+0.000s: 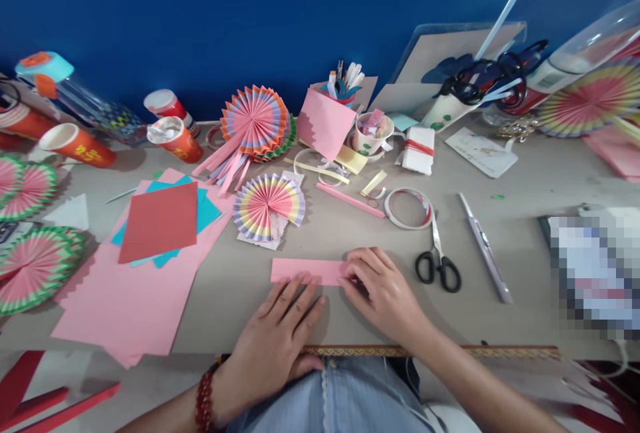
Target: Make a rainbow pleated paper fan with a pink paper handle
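Note:
A pink paper strip [305, 269] lies lengthwise on the table near its front edge. My left hand [280, 329] rests with outstretched fingers, their tips touching the strip's lower edge. At the other end, my right hand [383, 296] has its fingers curled and pinches the strip; its fingertips partly hide that end. Black-handled scissors [437, 263] lie just right of my right hand, beside a roll of tape [409, 209]. Above the strip sits a folded paper fan [265, 209] in pink, yellow and lilac.
Pink sheets [145, 299] with a red square [163, 223] on top spread at left. Paper cups [175, 139], a large orange-edged rosette [257, 123] and a pen cup [345, 96] line the blue wall [200, 19]. A utility knife [485, 249] lies right.

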`<state>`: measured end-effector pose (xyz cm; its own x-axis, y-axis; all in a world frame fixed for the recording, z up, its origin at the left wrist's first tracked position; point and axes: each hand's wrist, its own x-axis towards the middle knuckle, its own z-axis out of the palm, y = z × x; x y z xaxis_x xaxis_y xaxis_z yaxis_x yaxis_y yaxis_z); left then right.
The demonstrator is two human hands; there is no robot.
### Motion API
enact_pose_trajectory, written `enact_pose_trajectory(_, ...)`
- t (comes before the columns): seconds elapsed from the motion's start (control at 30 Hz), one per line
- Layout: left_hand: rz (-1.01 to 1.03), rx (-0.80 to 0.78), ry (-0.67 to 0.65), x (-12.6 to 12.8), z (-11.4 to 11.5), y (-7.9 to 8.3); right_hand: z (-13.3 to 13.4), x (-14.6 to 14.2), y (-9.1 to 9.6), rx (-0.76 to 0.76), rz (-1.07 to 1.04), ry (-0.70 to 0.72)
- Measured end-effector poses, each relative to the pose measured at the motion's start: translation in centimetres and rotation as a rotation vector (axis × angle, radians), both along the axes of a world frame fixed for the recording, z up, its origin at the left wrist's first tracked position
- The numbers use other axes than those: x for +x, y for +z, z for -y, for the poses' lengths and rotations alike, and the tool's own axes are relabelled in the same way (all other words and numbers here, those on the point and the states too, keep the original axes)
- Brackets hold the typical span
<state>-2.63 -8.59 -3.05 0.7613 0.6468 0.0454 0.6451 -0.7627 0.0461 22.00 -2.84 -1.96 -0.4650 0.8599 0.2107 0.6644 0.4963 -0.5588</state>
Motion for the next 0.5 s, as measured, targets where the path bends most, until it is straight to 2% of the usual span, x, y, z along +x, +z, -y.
enact_pose_trajectory(0.5, -0.024, 0.002, 0.002, 0.07, 0.02, 0.24, 0.01, 0.08, -0.31, 0.009, 0.000, 0.008)
